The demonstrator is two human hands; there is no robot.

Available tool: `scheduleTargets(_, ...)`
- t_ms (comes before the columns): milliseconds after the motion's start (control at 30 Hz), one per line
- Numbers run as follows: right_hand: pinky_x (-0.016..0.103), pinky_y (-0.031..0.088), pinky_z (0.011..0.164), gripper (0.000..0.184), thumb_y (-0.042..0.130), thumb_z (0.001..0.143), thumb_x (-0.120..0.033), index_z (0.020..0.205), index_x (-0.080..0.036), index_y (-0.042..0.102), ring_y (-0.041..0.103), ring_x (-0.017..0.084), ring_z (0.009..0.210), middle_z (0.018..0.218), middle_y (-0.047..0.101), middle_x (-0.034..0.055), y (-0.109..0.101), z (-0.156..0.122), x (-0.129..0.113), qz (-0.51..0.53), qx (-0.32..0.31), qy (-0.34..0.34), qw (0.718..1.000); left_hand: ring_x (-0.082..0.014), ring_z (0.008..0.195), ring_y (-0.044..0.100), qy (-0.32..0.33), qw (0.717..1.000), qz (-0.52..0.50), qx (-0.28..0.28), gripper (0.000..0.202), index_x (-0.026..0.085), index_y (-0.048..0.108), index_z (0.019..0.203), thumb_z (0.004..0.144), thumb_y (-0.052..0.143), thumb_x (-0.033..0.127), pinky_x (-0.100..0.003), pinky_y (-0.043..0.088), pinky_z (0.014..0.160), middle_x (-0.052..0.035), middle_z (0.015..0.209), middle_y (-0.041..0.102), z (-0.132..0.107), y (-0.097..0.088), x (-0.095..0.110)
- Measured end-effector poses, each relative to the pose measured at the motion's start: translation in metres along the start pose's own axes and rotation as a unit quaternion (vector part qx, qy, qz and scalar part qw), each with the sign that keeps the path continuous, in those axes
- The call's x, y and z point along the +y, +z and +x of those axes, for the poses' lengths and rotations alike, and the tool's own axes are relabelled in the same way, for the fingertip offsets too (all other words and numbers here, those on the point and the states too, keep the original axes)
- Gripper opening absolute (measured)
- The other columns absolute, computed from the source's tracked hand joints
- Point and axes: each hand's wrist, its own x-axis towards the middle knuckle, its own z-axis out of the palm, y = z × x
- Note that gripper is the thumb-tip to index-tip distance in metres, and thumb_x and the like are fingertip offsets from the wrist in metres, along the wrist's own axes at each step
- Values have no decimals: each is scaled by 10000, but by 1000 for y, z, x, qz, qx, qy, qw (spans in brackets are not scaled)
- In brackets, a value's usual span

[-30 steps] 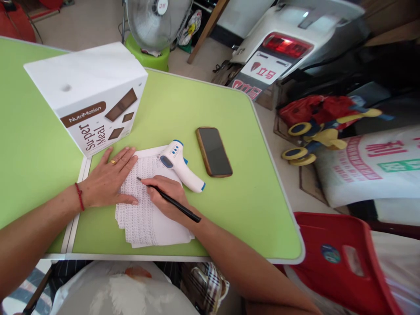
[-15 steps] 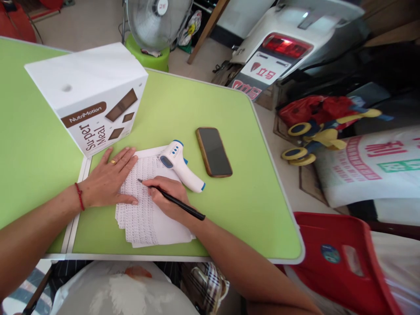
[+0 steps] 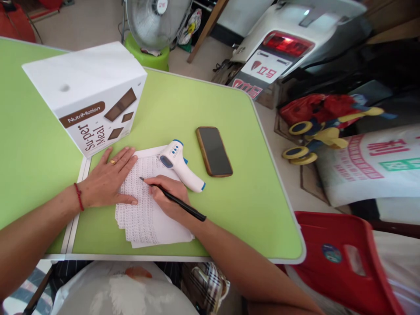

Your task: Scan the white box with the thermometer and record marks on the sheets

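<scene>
- Right hand (image 3: pixel 167 199): fingers closed around a slim black pen (image 3: pixel 180 204), its fine tip at the printed paper
- Left hand (image 3: pixel 108 179): fingers open and flat, pinning a fanned stack of printed paper sheets (image 3: pixel 138 221) at its left edge; gold ring (image 3: pixel 113 162) on one finger, red cord bracelet (image 3: pixel 78 197) at the wrist
- Stack lies near the table's near edge
- White plastic infrared thermometer (image 3: pixel 179 168), blue-trimmed, rests on the paper's far corner
- Glossy smartphone (image 3: pixel 214 152) in a brown case lies just right
- White NutriMotion Super Meal carton (image 3: pixel 98 105), angular, stands far left on the smooth green table (image 3: pixel 246 218)
</scene>
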Motion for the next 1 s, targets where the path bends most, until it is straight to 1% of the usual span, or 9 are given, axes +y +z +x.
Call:
scheduleTargets(100,256,584,675,272,478,785,-117,896,-209,708,692,132,693,804,747,8,1,0,0,-2,7,-12,1000,-378,1478,153,0,1000,3,1,1113,-25,235,1494,816,288,856,-598,85,1174,-279,1567,170,0,0,0)
scheduleTargets(233,248,581,666,258,488,780,-99,879,-192,707,696,134,697,795,745,21,1,1,0,-12,17,-30,999,-377,1479,153,1,1000,1,3,1099,-18,226,1498,821,339,841,-600,84,1174,-280,1567,169,0,0,0)
scheduleTargets(333,238,576,641,255,491,770,-85,851,-197,706,692,128,673,777,746,14,-1,1,-1,-16,11,-32,999,-376,1480,149,-1,1000,-2,3,1095,-7,223,1502,819,348,840,-596,79,1177,-277,1568,172,0,0,0)
scheduleTargets(467,242,576,645,245,496,773,-96,836,-201,707,692,128,671,778,750,12,-3,1,-1,-6,1,-37,999,-379,1479,150,2,1000,-1,4,1104,-18,227,1497,820,309,850,-596,79,1176,-279,1568,169,0,1,-1)
scheduleTargets(667,257,580,655,258,482,772,-134,866,-212,709,689,135,687,796,748,6,-2,1,0,6,8,17,1000,-381,1478,153,4,1000,-5,8,1115,-17,225,1499,812,307,857,-601,88,1173,-279,1568,169,-1,2,-2)
scheduleTargets(833,256,574,645,245,481,776,-150,859,-203,706,682,134,677,794,747,12,-1,1,-1,7,11,17,1000,-376,1480,152,2,1000,-9,6,1094,7,209,1511,817,360,839,-595,82,1176,-273,1570,172,-1,0,-1)
scheduleTargets(1000,252,564,602,251,470,771,-150,843,-199,705,667,131,626,733,733,7,-2,1,-2,1,27,34,999,-375,1481,147,0,1000,0,0,1112,-16,218,1502,815,323,852,-590,79,1178,-274,1572,161,0,0,-1)
